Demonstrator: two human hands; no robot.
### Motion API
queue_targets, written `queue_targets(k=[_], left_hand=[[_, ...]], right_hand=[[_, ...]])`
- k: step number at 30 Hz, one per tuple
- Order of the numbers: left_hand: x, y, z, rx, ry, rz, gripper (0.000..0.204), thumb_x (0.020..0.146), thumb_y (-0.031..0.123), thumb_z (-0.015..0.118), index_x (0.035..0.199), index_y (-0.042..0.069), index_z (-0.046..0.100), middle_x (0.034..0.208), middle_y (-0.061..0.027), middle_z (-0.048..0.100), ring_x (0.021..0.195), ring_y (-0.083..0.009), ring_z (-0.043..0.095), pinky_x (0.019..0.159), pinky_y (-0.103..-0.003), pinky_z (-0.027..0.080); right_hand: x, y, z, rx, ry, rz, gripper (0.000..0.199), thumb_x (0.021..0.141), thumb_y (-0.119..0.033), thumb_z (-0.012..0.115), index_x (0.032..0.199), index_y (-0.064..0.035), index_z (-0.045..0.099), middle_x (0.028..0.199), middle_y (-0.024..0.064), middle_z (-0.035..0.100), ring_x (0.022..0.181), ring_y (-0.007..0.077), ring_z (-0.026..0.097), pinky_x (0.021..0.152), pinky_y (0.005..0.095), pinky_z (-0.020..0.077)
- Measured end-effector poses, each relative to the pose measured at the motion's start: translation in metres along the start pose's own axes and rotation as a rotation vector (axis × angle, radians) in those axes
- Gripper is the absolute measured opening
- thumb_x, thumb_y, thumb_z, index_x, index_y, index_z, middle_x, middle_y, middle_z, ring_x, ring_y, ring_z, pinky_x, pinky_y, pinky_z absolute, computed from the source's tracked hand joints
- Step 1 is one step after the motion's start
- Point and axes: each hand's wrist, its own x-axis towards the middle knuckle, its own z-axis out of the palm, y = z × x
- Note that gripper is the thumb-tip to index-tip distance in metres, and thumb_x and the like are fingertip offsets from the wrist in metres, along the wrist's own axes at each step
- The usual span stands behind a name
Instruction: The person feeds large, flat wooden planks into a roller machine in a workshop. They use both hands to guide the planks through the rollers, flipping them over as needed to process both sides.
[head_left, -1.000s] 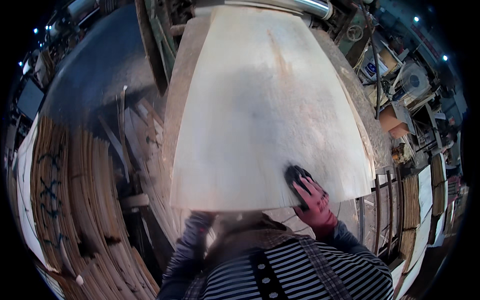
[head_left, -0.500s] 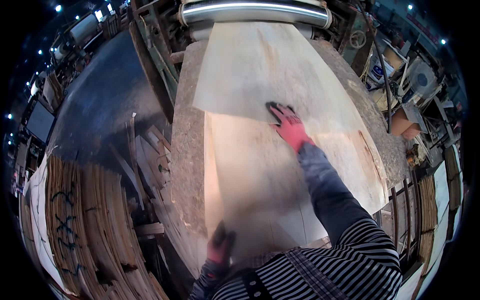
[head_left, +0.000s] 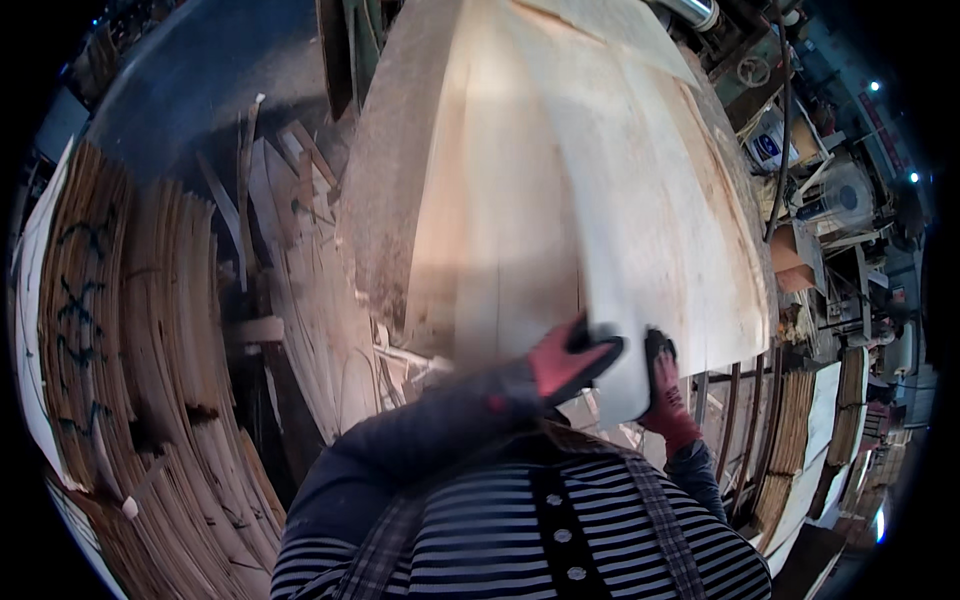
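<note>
Thin pale wood veneer sheets [head_left: 680, 200] lie overlapped on the worn board table in front of me. One sheet [head_left: 622, 385] has its near end lifted and curled between my hands. My left hand [head_left: 570, 362], in a red and black glove, reaches across from the left at this end, thumb and fingers apart; motion blurs it. My right hand [head_left: 668, 395], gloved alike, grips the right edge of the curled end, fingers pointing up and thumb hidden behind the veneer.
Stacked veneer [head_left: 160, 330] stands at my left, with loose offcuts [head_left: 310, 300] beside the table. More stacks [head_left: 785, 450] stand at the right behind metal bars. A shiny roller [head_left: 695, 12] shows at the far right edge of the table, near a white bucket [head_left: 770, 145].
My right hand has drawn back from the middle of the sheets to near my body. My left hand has crossed rightward, and the veneer's near end is now lifted. The view has tilted down.
</note>
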Motion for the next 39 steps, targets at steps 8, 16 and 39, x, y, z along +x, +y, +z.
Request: queue_targets(k=[8, 16, 39], left_hand=[[-0.05, -0.013, -0.011, 0.264, -0.131, 0.191, 0.056, 0.077, 0.016, 0.061, 0.124, 0.0, 0.035, 0.11, -0.018, 0.053, 0.098, -0.0236, 0.054, 0.084, -0.031, 0.043], [0.001, -0.128, -0.144, 0.955, 0.51, 0.412, 0.049, 0.081, 0.029, 0.049, 0.122, 0.004, 0.042, 0.124, -0.0205, 0.04, 0.113, -0.0334, 0.039, 0.092, -0.04, 0.035], [0.014, -0.07, -0.122, 0.111, 0.491, 0.251, 0.031, 0.082, 0.017, 0.054, 0.108, 0.0, 0.052, 0.095, -0.0077, 0.058, 0.086, -0.0151, 0.056, 0.073, -0.027, 0.045]], right_hand=[[-0.048, -0.062, -0.005, 0.183, 0.41, 0.084, 0.046, 0.076, -0.014, 0.053, 0.116, 0.0066, 0.043, 0.118, 0.0223, 0.046, 0.109, 0.0353, 0.046, 0.095, 0.0396, 0.0339], [0.06, -0.075, -0.045, 0.124, 0.379, -0.113, 0.054, 0.057, -0.012, 0.06, 0.11, -0.0075, 0.053, 0.114, 0.019, 0.049, 0.103, 0.0366, 0.049, 0.089, 0.0406, 0.0403], [0.188, 0.003, -0.024, 0.052, 0.112, -0.277, 0.091, 0.064, -0.053, 0.061, 0.132, -0.0058, 0.024, 0.133, 0.0215, 0.025, 0.125, 0.0375, 0.019, 0.103, 0.048, 0.0132]])
